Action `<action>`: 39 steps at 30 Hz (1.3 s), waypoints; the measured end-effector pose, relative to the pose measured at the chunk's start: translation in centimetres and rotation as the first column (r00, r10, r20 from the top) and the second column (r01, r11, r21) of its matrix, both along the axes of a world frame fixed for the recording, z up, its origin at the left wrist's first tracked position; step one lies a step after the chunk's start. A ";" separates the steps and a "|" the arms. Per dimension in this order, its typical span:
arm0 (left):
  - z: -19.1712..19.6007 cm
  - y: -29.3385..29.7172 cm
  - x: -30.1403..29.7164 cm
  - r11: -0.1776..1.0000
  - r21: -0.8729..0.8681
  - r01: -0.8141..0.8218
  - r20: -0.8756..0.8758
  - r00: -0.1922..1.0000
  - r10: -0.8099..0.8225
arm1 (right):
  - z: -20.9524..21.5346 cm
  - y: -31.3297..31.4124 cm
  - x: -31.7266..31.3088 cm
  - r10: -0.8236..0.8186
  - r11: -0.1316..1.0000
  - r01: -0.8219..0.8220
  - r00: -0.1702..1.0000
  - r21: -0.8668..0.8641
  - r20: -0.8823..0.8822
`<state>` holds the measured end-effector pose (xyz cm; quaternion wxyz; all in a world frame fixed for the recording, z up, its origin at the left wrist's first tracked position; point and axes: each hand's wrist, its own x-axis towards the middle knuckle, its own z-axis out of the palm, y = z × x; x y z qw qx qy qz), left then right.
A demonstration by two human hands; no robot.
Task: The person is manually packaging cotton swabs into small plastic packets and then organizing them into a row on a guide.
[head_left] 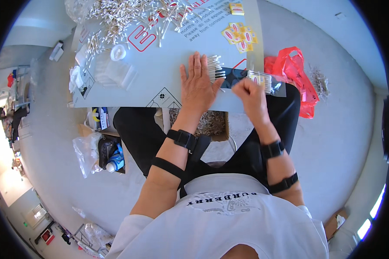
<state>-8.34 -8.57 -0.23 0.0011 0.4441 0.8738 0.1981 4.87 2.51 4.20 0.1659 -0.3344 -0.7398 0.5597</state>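
Observation:
My left hand (197, 82) lies flat on the table, fingers stretched out and thumb apart. Against its right edge is a row of cotton swabs (215, 67), partly under the palm. My right hand (250, 96) is closed, its curled fingers hiding whatever they hold. Just beyond it, a clear plastic bag (281, 89) with cotton swabs and a yellow card (256, 77) rests at the table's right edge. Between the hands a dark strip (230, 77) lies on the tabletop.
A big heap of loose cotton swabs (116, 19) covers the table's far left. Yellow cards (242, 36) lie far right. Nearer left are a round white container (118, 52) and clear bags (114, 75). A red plastic bag (296, 71) hangs right; a box of swabs (218, 123) stands below.

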 end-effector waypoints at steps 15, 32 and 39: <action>-0.7 0.5 0.0 0.999 -0.031 -0.021 -0.056 0.998 0.019 | -2.3 2.9 -6.4 -0.110 0.937 0.092 0.993 0.336 0.033; -0.3 0.3 0.0 0.998 0.051 -0.031 0.039 0.999 0.030 | -3.9 2.1 -10.6 -0.150 0.727 -0.112 0.937 0.677 0.316; -0.5 0.1 0.1 0.997 0.061 -0.045 0.044 0.998 0.042 | 0.0 3.4 -6.6 -0.158 0.967 0.122 0.976 0.223 0.150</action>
